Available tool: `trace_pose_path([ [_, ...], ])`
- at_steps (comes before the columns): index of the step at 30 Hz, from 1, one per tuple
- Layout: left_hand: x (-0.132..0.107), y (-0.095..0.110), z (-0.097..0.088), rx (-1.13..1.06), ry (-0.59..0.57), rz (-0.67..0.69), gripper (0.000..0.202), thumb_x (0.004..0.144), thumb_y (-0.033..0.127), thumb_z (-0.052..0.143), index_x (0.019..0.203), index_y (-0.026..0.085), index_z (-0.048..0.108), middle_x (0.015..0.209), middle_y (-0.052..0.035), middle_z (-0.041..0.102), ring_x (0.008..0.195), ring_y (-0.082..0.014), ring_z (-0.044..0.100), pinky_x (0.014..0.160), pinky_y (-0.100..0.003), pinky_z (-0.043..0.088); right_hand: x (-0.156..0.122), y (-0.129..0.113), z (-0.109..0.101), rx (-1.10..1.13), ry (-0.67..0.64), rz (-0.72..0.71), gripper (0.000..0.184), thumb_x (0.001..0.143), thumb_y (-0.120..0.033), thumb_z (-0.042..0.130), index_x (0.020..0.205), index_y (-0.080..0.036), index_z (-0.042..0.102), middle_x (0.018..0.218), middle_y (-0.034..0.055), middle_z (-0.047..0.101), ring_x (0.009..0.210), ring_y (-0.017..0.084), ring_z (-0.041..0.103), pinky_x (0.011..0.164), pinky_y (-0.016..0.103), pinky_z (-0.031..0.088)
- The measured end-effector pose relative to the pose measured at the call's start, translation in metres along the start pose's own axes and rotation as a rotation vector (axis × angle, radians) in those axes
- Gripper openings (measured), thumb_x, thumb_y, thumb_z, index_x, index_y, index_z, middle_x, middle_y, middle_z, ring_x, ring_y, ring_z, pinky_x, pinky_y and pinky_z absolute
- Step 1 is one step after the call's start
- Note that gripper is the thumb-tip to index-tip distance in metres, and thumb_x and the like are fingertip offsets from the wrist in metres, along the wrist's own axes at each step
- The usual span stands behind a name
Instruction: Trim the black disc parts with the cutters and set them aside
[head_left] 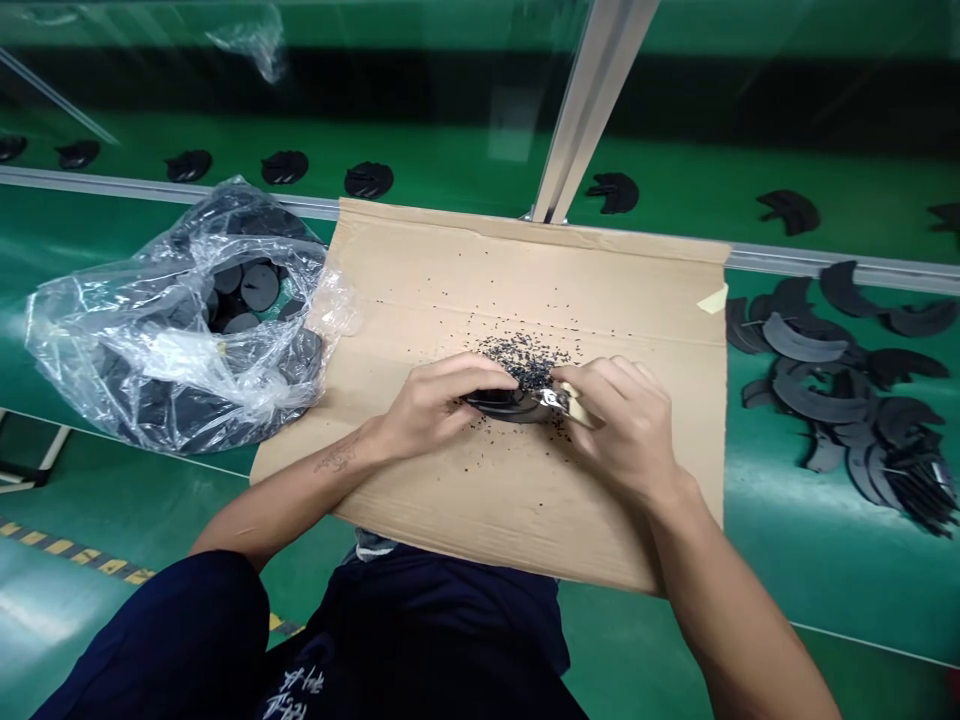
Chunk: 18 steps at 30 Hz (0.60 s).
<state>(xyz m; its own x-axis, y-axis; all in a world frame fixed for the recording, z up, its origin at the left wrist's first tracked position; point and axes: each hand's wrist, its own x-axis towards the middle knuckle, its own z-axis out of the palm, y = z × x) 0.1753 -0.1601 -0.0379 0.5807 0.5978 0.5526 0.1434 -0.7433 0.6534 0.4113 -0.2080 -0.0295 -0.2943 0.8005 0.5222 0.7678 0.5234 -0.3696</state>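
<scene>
My left hand [442, 405] is closed around a curved black plastic part [502, 406], which it holds low over a flattened cardboard sheet [600, 300]. My right hand [622, 425] pinches a small metal-tipped tool [556, 400] with a pale handle, pressed against the part's edge. The fingers hide most of the tool, and I cannot tell its exact kind. Just above my hands lies a heap of black plastic crumbs [525, 360], with more scattered across the cardboard.
To the left, a crumpled clear plastic bag [176, 330] holds black discs [259, 287]. Black crescent-shaped parts [821, 385] lie heaped on the green bench [817, 520] at right. Beyond an aluminium rail [150, 188], a row of black parts [285, 167] lies on a green surface.
</scene>
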Motion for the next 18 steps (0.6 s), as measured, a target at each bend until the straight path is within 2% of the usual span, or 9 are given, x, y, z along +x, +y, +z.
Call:
trace_pose_path([
  [3,0.0004,0.0022,0.0000,-0.044,0.010,-0.010,0.029,0.092,0.004,0.058,0.114,0.018,0.069,0.105,-0.0066,0.074,0.099,-0.0135,0.071,0.086,-0.028,0.062,-0.0012,0.0035,0.0031,-0.176,-0.059,-0.038,0.020,0.091,-0.011,0.051,0.102,-0.018,0.066,0.076,0.0030,0.064,0.073,0.017,0.050,0.065,0.032,0.034],
  [11,-0.0015,0.0017,0.0024,-0.082,0.004,-0.010,0.024,0.093,0.008,0.061,0.113,0.017,0.071,0.104,-0.0074,0.076,0.099,-0.0133,0.072,0.087,-0.027,0.063,0.0013,0.0008,-0.0014,-0.282,0.007,-0.126,0.017,0.093,-0.011,0.051,0.101,-0.017,0.065,0.074,0.0018,0.063,0.071,0.016,0.045,0.065,0.031,0.031],
  [18,-0.0009,0.0045,0.0040,-0.099,0.010,0.013,0.025,0.091,0.008,0.065,0.113,0.016,0.072,0.105,-0.0088,0.077,0.100,-0.0145,0.073,0.087,-0.027,0.063,-0.0007,-0.0013,0.0006,-0.295,-0.014,-0.148,0.014,0.095,-0.015,0.054,0.103,-0.017,0.066,0.073,0.0016,0.063,0.071,0.015,0.044,0.064,0.033,0.028],
])
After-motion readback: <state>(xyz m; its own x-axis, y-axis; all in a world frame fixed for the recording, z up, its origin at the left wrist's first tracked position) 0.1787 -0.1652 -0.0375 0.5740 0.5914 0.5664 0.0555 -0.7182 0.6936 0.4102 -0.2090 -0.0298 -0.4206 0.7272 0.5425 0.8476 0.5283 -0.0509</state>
